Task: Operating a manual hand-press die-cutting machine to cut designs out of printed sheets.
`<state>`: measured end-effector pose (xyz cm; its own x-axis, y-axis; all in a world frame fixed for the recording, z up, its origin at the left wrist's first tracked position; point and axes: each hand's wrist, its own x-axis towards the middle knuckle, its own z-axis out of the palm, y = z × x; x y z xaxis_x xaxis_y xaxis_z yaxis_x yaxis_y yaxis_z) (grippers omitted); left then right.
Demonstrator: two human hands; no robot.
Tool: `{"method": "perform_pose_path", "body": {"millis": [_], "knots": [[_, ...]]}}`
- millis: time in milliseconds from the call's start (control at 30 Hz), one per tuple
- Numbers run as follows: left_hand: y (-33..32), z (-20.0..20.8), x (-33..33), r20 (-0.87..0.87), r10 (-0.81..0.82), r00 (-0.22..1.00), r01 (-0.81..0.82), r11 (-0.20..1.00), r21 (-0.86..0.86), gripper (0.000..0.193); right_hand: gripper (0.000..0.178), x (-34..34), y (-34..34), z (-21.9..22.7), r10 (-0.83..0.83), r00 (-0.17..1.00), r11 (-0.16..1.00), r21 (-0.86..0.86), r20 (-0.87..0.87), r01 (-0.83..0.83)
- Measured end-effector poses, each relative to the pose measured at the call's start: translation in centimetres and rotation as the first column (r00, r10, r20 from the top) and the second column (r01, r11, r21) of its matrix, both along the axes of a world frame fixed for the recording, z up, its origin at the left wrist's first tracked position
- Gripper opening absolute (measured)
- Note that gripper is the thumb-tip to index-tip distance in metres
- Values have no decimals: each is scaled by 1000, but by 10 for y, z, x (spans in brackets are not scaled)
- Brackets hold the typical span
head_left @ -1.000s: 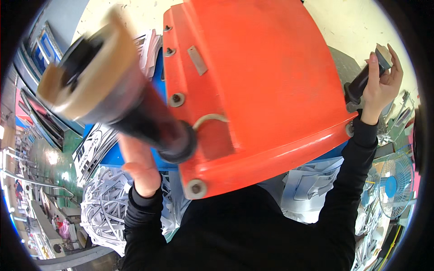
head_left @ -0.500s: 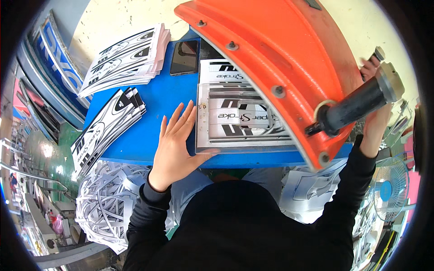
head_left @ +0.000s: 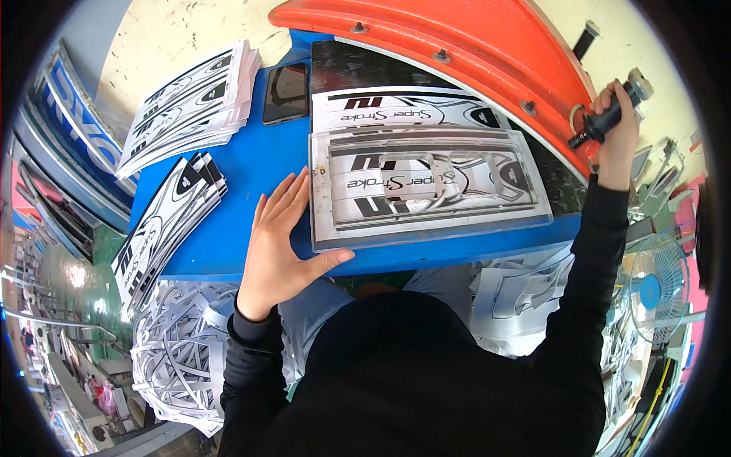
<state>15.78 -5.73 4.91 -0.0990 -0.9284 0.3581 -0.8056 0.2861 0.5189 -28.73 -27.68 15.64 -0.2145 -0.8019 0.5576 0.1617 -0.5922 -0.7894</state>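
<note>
My left hand (head_left: 278, 247) lies beside the left edge of a clear rectangular cutting die (head_left: 320, 209), fingers stretched out and thumb spread along the near side; it grips nothing. Through the die I see a white sheet printed in black and grey. More printed sheets (head_left: 373, 113) stick out beyond its far side, all resting on a black cutting board (head_left: 346, 68). At the right, my right hand (head_left: 623, 141) is wrapped round the black handle (head_left: 609, 122) of a red press arm (head_left: 487, 42). The arm hangs over the far part of the board, off the die.
A tall stack of printed sheets (head_left: 186, 107) and a smaller fanned pile (head_left: 167, 221) sit on the blue table (head_left: 251, 160)'s left. A phone (head_left: 286, 93) lies near the board. Paper offcuts (head_left: 179, 354) fill a bag below; a fan (head_left: 649, 289) stands at right.
The red press arm has swung away to the far right, uncovering the die and sheets. My right hand has moved with it and now shows round the black handle. My left hand stays spread.
</note>
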Motion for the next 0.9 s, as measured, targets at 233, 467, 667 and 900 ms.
{"method": "perform_pose_path", "body": {"millis": [233, 467, 667, 900], "knots": [[2, -3, 3, -68, -29, 997, 24, 998, -60, 106, 20, -30, -60, 4, -204, 979, 977, 65, 19, 203], [3, 0, -6, 8, 28, 1000, -27, 997, -72, 103, 24, -43, -76, 6, -369, 928, 925, 76, -61, 373], [6, -7, -1, 9, 63, 998, -63, 996, -69, 104, 50, 42, 23, -32, -553, 526, 833, -402, -646, 381], [5, 1, -6, -255, -52, 965, 18, 991, -134, 102, 61, 101, 124, -66, -70, 366, 934, -190, -928, -303]]}}
